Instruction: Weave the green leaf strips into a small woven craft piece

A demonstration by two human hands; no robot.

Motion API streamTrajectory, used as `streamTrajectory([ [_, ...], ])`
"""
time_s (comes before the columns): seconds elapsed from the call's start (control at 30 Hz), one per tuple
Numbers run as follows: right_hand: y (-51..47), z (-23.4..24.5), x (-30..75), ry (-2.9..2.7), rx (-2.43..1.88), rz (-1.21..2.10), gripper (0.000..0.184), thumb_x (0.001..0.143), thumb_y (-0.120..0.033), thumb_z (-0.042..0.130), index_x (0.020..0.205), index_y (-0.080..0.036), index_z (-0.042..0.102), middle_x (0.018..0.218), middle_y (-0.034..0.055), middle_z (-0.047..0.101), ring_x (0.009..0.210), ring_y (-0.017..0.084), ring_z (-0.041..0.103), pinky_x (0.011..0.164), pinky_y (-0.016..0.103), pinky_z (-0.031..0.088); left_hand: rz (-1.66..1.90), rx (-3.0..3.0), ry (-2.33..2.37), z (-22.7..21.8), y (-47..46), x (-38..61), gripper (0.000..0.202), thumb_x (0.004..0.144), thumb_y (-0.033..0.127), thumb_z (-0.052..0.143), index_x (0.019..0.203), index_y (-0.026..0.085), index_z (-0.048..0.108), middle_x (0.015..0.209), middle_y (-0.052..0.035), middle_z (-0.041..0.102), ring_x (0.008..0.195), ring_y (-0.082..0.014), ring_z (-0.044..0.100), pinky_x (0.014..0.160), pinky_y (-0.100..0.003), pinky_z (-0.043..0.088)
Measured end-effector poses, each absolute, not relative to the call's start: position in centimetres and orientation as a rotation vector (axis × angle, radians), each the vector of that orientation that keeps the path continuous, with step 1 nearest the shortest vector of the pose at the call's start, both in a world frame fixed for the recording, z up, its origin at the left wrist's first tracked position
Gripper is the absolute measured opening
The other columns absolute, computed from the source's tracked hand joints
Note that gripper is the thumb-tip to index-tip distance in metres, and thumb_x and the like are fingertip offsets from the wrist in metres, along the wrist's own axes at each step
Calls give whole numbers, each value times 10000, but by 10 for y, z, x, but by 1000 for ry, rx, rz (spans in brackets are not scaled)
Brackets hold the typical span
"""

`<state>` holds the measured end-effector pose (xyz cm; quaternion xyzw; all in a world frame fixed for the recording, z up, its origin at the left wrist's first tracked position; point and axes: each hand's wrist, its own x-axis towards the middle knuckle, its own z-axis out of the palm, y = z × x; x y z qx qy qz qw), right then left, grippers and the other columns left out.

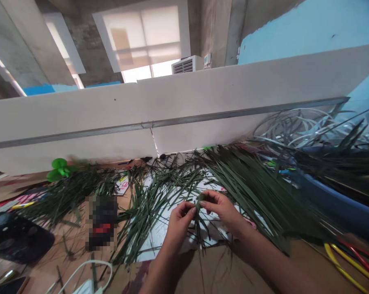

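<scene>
My left hand and my right hand meet over the middle of the desk, both pinched on one thin green leaf strip held between the fingertips. The strip hangs down between my wrists toward the desk edge. Under my hands lies a white sheet strewn with more dark green leaf strips. A thick fanned pile of long leaf strips lies just right of my right hand.
A white partition wall closes the back of the desk. A green small fan stands at the back left. White cords and a blue tub sit right; a black object left; a white cable in front.
</scene>
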<state>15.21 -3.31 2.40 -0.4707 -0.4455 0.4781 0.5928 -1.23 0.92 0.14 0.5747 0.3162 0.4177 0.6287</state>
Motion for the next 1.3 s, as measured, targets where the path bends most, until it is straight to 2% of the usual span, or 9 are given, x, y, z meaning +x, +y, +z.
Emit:
streamTrajectory([
  [0.13,-34,24,152,-1016,-1092,1119,392,641,-462,835,903,-211,687,812,2,631,694,158,519,605,281,404,920,1262,710,1,8,-13,332,722,486,798,764,173,694,698,-10,625,664,-146,538,657,-259,425],
  [0.43,-32,20,150,-1027,-1094,1080,382,638,-486,851,766,-207,624,675,-35,549,636,144,469,590,274,365,975,1382,736,-2,11,-13,308,739,462,795,826,173,728,779,-33,664,721,-159,546,658,-253,407],
  [0.57,-30,19,150,-1046,-1114,1015,417,609,-510,858,696,-205,587,627,-48,504,625,140,448,611,279,357,975,1356,780,-2,9,-13,307,708,449,818,788,172,712,745,-23,646,660,-141,524,610,-246,379],
  [0.67,-29,17,150,-1031,-1116,1035,431,593,-517,859,699,-208,580,614,-49,502,605,140,451,586,277,366,976,1327,766,-1,9,-12,318,695,452,826,753,168,695,718,-16,635,662,-142,530,628,-247,391],
  [0.8,-30,15,149,-1010,-1115,1046,395,599,-476,850,773,-199,628,644,-37,552,588,137,461,558,273,370,967,1274,725,-2,9,-11,363,660,471,850,734,158,681,690,-10,624,659,-138,528,646,-248,405],
  [1.0,-30,14,149,-1037,-1114,1038,269,653,-396,807,739,-187,662,656,-25,567,611,139,469,574,274,380,949,1238,704,-2,9,-9,383,659,483,849,734,155,667,675,5,589,633,-117,483,610,-233,369],
  [1.3,-32,11,146,-1004,-1126,1006,215,691,-389,747,731,-197,658,647,-22,554,613,147,473,581,279,391,927,1215,701,0,8,-10,379,640,462,860,692,160,637,635,19,546,604,-109,457,583,-230,351],
])
